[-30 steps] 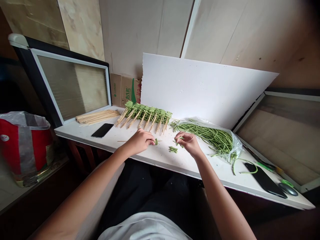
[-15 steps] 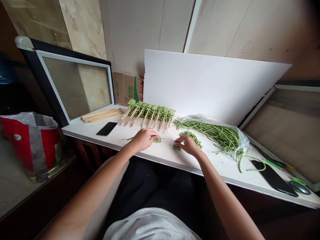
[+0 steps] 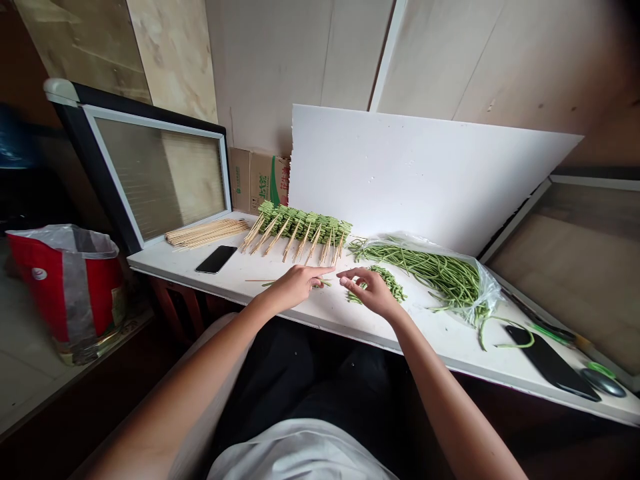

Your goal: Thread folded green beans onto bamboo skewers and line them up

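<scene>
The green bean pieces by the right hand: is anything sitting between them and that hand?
Nothing visible stands in the way. The right hand is directly above the green bean pieces on the white table, and no object lies between them. Whether the fingers already touch the pieces is hard to tell from this view.

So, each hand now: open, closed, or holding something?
Left hand: cannot tell, lying over a thin bamboo skewer.
Right hand: half-open, holding nothing visible, beside cut green beans.
</scene>
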Demonstrator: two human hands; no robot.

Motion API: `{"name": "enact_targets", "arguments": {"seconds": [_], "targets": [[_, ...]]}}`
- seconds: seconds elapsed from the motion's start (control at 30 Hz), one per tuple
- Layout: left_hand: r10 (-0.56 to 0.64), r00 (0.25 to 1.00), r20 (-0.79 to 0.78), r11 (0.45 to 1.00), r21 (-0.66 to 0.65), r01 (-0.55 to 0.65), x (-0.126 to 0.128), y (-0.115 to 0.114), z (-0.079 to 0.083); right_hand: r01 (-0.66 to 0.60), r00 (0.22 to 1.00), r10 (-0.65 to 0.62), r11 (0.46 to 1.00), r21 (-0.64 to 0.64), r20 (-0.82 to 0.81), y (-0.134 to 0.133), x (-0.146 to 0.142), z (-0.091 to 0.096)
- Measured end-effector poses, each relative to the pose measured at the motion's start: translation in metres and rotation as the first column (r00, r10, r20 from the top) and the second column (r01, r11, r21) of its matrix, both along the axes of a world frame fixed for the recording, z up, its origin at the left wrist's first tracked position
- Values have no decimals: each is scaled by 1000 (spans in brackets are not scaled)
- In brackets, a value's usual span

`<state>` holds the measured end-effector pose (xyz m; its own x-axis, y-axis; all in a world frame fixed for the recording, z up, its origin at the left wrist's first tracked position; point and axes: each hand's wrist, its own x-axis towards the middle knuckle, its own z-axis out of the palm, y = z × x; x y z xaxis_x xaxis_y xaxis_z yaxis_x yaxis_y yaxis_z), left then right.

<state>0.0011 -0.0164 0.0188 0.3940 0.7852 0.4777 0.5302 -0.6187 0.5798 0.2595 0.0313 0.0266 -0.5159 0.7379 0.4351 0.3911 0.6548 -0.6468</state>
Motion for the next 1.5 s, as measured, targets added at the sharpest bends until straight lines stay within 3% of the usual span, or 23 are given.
{"name": "enact_targets", "arguments": {"seconds": [0.17,0.37,0.53,0.7,0.97,1.2,1.3,1.4,1.5], "targets": [[-23,999,45,1000,16,23,8,-5,2,-121,992,123,991,60,-29,-22,-15,8],[27,999,44,998,52,-29,7,-7,7,-72,995,82,988,138,-63,-20,-10,12],[130,991,7,975,180,-129,7,-4,6,-39,994,52,989,143,-91,-21,-7,17],[91,995,-38,955,286,-77,13,-3,4,-86,990,104,981,175,-94,-23,-14,11],[-22,997,-80,986,164,35,15,-7,6,-206,972,224,959,193,-72,-23,-21,5],[-49,996,-74,994,98,57,12,-4,3,-266,959,277,953,142,-59,-20,-18,6],[-17,1000,22,999,44,16,5,0,3,-205,972,220,965,161,-83,-10,-11,3],[43,995,94,999,-3,-42,-2,4,3,-23,995,41,980,197,-86,10,2,-8],[74,994,82,997,-20,-73,-5,5,3,115,991,-126,972,205,42,33,17,-28]]}}
